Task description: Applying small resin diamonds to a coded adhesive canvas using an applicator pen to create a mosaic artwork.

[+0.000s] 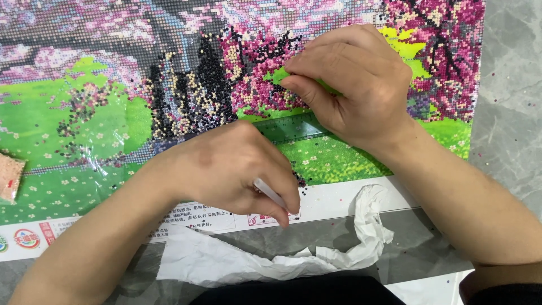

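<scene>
- Head view: bead-mosaic canvas (pixel 73 130) is spread flat on a grey marble desk (pixel 508 113); pink blossom and green grass areas are shown, partly filled with beads
- Left hand (pixel 231 169) is laid over the canvas's lower white margin; grip is closed on a white applicator pen (pixel 270 193), tip pointed down at the margin near a few loose dark beads (pixel 302 183)
- Right hand (pixel 355 85) is set on the pink/green area further up; fingertips are pinched narrow at the canvas surface, anything held cannot be told
- Green transparent ruler (pixel 291 129) lies on the canvas between the two hands, partly covered by the right hand
- Crumpled white backing paper (pixel 237 260) lies along the near edge
- Small bag of pale pink beads (pixel 8 175) is seen at the far left edge
</scene>
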